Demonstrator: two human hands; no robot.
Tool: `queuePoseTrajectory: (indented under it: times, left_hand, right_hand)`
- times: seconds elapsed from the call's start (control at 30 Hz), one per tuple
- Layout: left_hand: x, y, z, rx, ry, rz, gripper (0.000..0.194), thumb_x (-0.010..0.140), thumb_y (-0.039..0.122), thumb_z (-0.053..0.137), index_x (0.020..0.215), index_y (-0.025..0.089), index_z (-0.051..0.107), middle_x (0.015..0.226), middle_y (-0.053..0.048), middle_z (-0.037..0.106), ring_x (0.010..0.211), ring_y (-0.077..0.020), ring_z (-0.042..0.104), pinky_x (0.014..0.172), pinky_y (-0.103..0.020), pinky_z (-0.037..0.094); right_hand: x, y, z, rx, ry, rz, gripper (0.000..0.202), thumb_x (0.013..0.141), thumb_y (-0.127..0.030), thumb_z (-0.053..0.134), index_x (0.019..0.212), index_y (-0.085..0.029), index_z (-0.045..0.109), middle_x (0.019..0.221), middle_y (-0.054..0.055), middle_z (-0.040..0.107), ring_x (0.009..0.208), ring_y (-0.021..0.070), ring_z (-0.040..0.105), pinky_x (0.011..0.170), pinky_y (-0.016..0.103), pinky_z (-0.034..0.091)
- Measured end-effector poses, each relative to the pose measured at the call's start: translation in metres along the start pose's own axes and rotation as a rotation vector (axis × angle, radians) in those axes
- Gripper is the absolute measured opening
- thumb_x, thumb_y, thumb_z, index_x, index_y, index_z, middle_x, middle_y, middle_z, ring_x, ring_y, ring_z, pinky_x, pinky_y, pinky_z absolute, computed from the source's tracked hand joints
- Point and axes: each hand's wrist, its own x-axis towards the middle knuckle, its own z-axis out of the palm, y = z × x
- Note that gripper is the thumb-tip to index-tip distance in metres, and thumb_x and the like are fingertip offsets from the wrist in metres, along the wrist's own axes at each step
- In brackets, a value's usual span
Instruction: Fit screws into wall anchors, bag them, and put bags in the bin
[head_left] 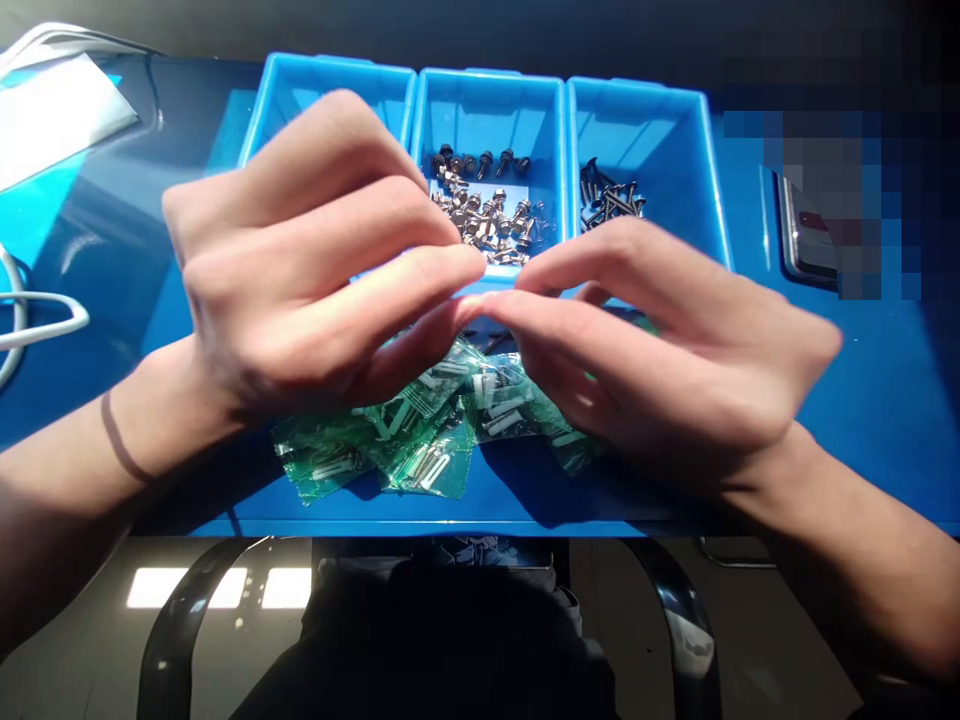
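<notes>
Blue, glossy tabletop (862, 400), sunlit, with hard shadows; grey floor (750, 640) below, dark chair armrests (686, 630) flanking the lap. Three blue bins stand side by side toward the back: bolts (499, 220) in the middle one, dark screws (611, 200) in the right-hand one.

Front edge runs straight across, just before the lap. Room to move: a strip of blue between packets and that edge; wider stretch right of the right hand (667, 350).

Green-tinted packets (431, 465) lie overlapping beneath and between the hands. Front one: long white contents slant from near-left to far-right.

Left hand (315, 270) and right hand: fingertips drawn together, meeting above the packets; cannot tell whether anything is pinched.
</notes>
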Motion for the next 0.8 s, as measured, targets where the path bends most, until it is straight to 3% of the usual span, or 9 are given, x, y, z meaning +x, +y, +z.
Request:
queuePoseTrajectory:
  times: [0.13, 0.23, 0.3, 0.4, 0.53, 0.7, 0.8]
  left_hand:
    - [0.0, -0.001, -0.008, -0.054, -0.2, -0.006, 0.06, 0.093, 0.039, 0.07, 0.147, 0.017, 0.056, 0.118, -0.012, 0.074, 0.111, -0.0347, 0.07, 0.084, -0.053, 0.06]
    - [-0.003, -0.006, 0.006, 0.061, 0.079, 0.03, 0.049, 0.098, 0.051, 0.06, 0.14, 0.027, 0.062, 0.106, -0.004, 0.077, 0.098, -0.0274, 0.072, 0.075, -0.046, 0.058]
    - [-0.006, -0.01, 0.016, 0.109, 0.187, 0.063, 0.046, 0.099, 0.054, 0.056, 0.135, 0.028, 0.066, 0.104, -0.001, 0.078, 0.091, -0.0242, 0.071, 0.071, -0.043, 0.057]
    - [-0.007, -0.013, 0.02, 0.069, 0.157, 0.104, 0.048, 0.099, 0.046, 0.058, 0.138, 0.019, 0.064, 0.106, -0.007, 0.077, 0.089, -0.0258, 0.071, 0.071, -0.044, 0.057]
    - [-0.008, -0.01, 0.011, 0.028, 0.123, 0.141, 0.057, 0.104, 0.047, 0.038, 0.147, 0.017, 0.058, 0.111, -0.01, 0.076, 0.096, -0.0302, 0.072, 0.072, -0.049, 0.059]
    - [-0.01, -0.007, -0.006, -0.081, 0.01, 0.068, 0.059, 0.096, 0.051, 0.064, 0.147, 0.023, 0.06, 0.127, -0.005, 0.075, 0.107, -0.0322, 0.074, 0.083, -0.051, 0.065]
    - [-0.011, -0.006, -0.014, -0.097, -0.047, 0.067, 0.058, 0.098, 0.052, 0.057, 0.149, 0.025, 0.058, 0.134, -0.003, 0.073, 0.117, -0.0325, 0.072, 0.088, -0.052, 0.063]
  right_hand:
    - [0.006, -0.003, -0.004, 0.052, 0.075, 0.066, 0.015, 0.1, -0.014, 0.066, 0.102, -0.017, 0.081, 0.088, 0.005, 0.075, 0.077, 0.0129, 0.069, 0.063, 0.031, 0.05]
    - [0.008, -0.001, -0.007, 0.14, 0.087, 0.13, 0.017, 0.099, -0.013, 0.066, 0.106, -0.019, 0.08, 0.093, 0.006, 0.077, 0.081, 0.0148, 0.072, 0.073, 0.033, 0.055]
    - [0.009, 0.0, -0.01, 0.19, 0.081, 0.165, 0.018, 0.101, -0.012, 0.063, 0.106, -0.02, 0.079, 0.094, 0.004, 0.078, 0.081, 0.0138, 0.071, 0.076, 0.033, 0.056]
    - [0.009, 0.0, -0.012, 0.306, 0.029, 0.188, 0.015, 0.098, -0.01, 0.066, 0.102, -0.02, 0.076, 0.095, 0.003, 0.079, 0.079, 0.0115, 0.07, 0.07, 0.03, 0.054]
    - [0.008, -0.002, -0.013, 0.57, -0.044, 0.29, 0.016, 0.096, -0.009, 0.07, 0.102, -0.024, 0.07, 0.099, -0.001, 0.077, 0.089, 0.013, 0.072, 0.073, 0.031, 0.06]
    - [0.013, -0.002, -0.018, 0.605, -0.112, 0.36, 0.014, 0.096, -0.012, 0.067, 0.1, -0.023, 0.073, 0.102, 0.003, 0.078, 0.092, 0.017, 0.076, 0.08, 0.037, 0.066]
    - [0.015, 0.003, -0.02, 0.672, -0.173, 0.342, 0.01, 0.095, -0.013, 0.068, 0.1, -0.019, 0.074, 0.1, 0.003, 0.079, 0.087, 0.0139, 0.076, 0.076, 0.031, 0.067]
